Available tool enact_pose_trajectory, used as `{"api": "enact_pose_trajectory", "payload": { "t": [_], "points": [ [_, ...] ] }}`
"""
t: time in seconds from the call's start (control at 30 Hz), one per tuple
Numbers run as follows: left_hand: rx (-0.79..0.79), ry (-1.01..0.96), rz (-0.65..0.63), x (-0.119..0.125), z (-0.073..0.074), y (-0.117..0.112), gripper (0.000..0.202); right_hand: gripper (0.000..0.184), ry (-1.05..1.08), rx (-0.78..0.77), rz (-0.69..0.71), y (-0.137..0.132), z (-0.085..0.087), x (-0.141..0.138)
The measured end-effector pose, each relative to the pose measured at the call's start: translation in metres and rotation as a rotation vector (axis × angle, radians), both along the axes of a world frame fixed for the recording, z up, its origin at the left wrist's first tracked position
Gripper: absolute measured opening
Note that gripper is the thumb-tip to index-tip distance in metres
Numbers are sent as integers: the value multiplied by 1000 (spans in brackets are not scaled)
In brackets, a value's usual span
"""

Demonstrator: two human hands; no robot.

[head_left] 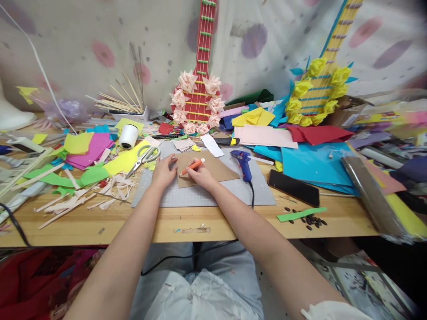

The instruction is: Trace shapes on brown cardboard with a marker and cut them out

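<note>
My right hand (202, 174) is closed around an orange marker (194, 166), its tip pointing down to the left over a piece of brown cardboard (222, 169). A faint curved orange line shows on the cardboard near its upper left. My left hand (163, 171) rests at the cardboard's left edge, fingers bent and thumb apart, holding nothing. Under the cardboard lies a grey cutting mat (200, 198). A blue glue gun (245, 166) lies on the mat to the right. Scissors (147, 155) with pale handles are left of my left hand.
Pale paper scraps (115, 191) and coloured sheets crowd the left. A black phone (293, 187), dark beads (310, 220) and blue sheets (316, 162) lie right. Behind stand a red paper guitar (202, 58) with pink flowers and a yellow one (320, 89). A white roll (129, 135) is back left.
</note>
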State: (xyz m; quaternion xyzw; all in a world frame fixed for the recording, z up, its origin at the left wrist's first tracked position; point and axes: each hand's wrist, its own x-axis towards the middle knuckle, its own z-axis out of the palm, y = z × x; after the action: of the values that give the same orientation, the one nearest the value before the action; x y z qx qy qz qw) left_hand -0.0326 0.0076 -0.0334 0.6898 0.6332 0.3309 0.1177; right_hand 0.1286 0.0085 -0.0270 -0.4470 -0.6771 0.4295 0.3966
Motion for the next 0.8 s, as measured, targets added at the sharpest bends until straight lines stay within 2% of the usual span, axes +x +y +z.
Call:
{"api": "enact_pose_trajectory", "payload": {
  "t": [0.4, 0.6, 0.8],
  "points": [
    [-2, 6, -2, 1, 2, -1, 49, 13, -1, -2, 23, 0, -1, 0],
    [-3, 9, 2, 1, 2, -1, 49, 10, 19, -101, 95, -1, 5, 4],
    [1, 2, -5, 0, 1, -1, 49, 11, 9, -71, 34, -1, 6, 1]
  ]
}}
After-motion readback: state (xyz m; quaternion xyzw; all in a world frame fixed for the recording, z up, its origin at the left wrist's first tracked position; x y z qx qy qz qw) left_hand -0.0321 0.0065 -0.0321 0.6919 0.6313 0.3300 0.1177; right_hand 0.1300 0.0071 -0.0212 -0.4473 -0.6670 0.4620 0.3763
